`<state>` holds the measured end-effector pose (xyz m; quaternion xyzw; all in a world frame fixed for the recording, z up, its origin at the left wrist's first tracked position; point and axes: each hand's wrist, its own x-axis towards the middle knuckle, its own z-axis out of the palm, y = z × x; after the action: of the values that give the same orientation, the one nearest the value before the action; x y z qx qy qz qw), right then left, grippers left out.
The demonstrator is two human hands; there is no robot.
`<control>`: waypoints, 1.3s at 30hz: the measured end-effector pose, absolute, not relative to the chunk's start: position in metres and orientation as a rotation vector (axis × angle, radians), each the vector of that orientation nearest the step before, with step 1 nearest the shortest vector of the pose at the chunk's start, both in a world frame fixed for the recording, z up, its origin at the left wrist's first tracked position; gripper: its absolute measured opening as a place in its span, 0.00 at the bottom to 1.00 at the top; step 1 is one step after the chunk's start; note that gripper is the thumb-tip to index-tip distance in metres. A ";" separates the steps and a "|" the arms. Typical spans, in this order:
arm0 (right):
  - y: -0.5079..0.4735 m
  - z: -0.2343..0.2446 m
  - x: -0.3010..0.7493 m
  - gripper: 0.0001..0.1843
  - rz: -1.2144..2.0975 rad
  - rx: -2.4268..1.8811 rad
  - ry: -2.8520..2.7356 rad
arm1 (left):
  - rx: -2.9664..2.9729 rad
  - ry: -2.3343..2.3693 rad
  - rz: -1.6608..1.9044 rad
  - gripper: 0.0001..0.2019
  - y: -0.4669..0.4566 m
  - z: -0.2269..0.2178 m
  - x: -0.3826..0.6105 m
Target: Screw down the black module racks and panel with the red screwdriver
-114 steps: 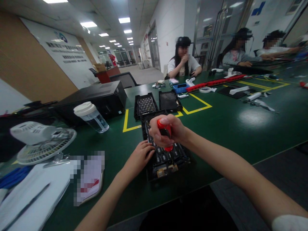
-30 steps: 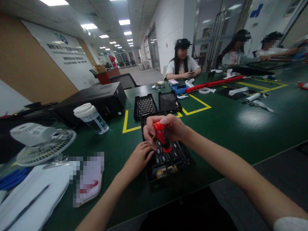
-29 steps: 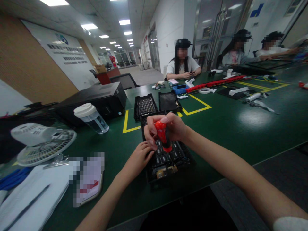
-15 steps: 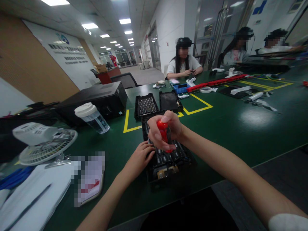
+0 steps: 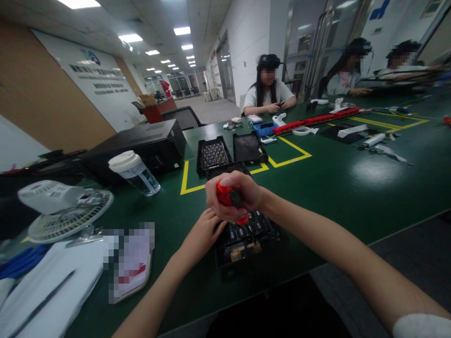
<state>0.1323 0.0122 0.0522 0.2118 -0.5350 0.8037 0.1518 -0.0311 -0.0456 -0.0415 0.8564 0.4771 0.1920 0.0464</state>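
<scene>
A black plastic case [image 5: 225, 258] with rows of dark cylindrical cells [image 5: 255, 224] lies in front of me, a brown-gold part [image 5: 245, 251] at its near end. My right hand [image 5: 234, 195] is wrapped in a fist round a red-and-black handled tool [image 5: 225, 193] above the case. The tool's working end is hidden, so its kind cannot be made out. At the case's left edge rests my left hand [image 5: 206, 227], its thumb apart from the fingers. Its fingertips are partly covered by my right hand.
Two more black cases, one with cells [image 5: 214, 155] and one flatter [image 5: 249, 148], lie beyond. On the left are a clear bottle [image 5: 141, 178], a fan [image 5: 70, 216], papers [image 5: 70, 286] and a phone [image 5: 134, 263]. A person [image 5: 269, 89] sits across the table [image 5: 338, 188].
My right hand has shifted slightly left and down with the red-and-black tool, which now tilts differently. My left hand stays at the case edge.
</scene>
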 end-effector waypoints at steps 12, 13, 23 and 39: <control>0.007 0.050 0.143 0.17 2.120 0.551 -1.467 | 2.621 1.509 0.542 0.10 -0.049 -0.038 -0.028; 0.006 0.050 0.145 0.17 2.102 0.529 -1.471 | 2.613 1.509 0.539 0.10 -0.048 -0.038 -0.028; -0.007 0.053 0.153 0.15 1.910 0.286 -1.516 | 2.616 1.494 0.564 0.09 -0.048 -0.039 -0.028; -0.026 0.053 0.155 0.13 1.594 0.035 -1.487 | 2.635 1.456 0.597 0.09 -0.048 -0.043 -0.031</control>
<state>0.1548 -0.0264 0.0532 0.0144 -0.6047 0.6481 0.4626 -0.0310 -0.0480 -0.0431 0.8580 0.4741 0.1943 0.0364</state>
